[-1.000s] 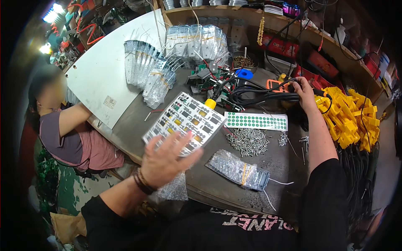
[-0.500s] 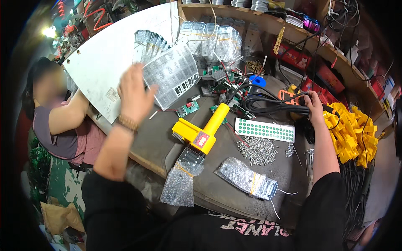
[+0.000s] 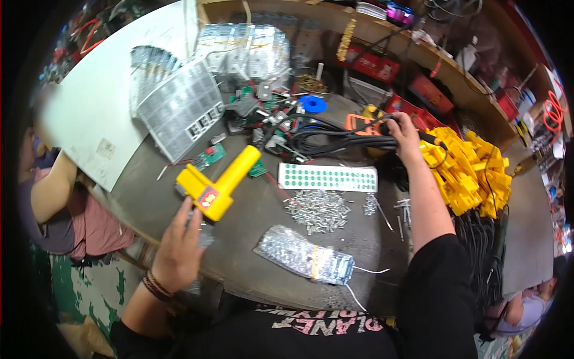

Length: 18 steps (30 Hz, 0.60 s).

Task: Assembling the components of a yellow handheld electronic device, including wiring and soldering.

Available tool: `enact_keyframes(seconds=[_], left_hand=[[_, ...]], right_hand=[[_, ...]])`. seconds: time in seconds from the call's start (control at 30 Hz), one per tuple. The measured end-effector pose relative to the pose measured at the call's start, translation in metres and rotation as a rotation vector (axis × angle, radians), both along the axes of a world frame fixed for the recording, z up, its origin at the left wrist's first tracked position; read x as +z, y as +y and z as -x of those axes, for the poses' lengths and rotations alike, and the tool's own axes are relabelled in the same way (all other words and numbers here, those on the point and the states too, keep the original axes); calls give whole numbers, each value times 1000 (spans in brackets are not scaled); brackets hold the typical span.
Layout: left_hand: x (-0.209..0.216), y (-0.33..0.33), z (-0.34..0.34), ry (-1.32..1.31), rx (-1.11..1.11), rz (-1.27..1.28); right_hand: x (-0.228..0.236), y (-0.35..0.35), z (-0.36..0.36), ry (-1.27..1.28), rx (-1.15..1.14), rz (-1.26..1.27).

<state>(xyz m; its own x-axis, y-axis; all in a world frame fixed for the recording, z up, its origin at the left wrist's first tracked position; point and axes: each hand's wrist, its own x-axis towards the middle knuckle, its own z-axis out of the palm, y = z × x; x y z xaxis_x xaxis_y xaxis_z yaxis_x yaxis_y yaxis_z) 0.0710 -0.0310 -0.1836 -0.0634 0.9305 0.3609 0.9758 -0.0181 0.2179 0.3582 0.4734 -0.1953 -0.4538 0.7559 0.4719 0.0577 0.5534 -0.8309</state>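
My left hand [image 3: 179,245] reaches with fingers stretched out to the lower end of a yellow plastic T-shaped housing [image 3: 220,191] with a red label. Its fingertips are at or on the metal plate there, which they mostly hide along with its bubble wrap [image 3: 205,239]. Farther right, my right hand [image 3: 406,136] is closed around a coiled black cable [image 3: 341,142], beside an orange-framed tool [image 3: 360,123]. Exactly what lies inside its fingers is hidden. Between my arms lies a bubble-wrapped metal part [image 3: 293,251] with a rubber band and two white wires.
A sheet of green round stickers [image 3: 327,177] lies behind a pile of small screws [image 3: 318,211]. Green circuit boards [image 3: 210,154] and a clear label sheet [image 3: 182,107] are farther back. Yellow housings [image 3: 466,170] are heaped at right. Another person's arm [image 3: 52,188] shows at left.
My left hand has come down from beside the label sheet to the yellow housing's lower end. The whole view has shifted, with the table's things now farther left. My right hand stays at the cable.
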Motion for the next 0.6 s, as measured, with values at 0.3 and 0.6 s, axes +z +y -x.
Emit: enact_keyframes(seconds=[0.3,0.6], left_hand=[[3,18,-6,132,107,74],[-5,24,2,7,163,-9]], right_hand=[[7,-12,1,28,52,112],[-10,3,4,-151,-94,-134]])
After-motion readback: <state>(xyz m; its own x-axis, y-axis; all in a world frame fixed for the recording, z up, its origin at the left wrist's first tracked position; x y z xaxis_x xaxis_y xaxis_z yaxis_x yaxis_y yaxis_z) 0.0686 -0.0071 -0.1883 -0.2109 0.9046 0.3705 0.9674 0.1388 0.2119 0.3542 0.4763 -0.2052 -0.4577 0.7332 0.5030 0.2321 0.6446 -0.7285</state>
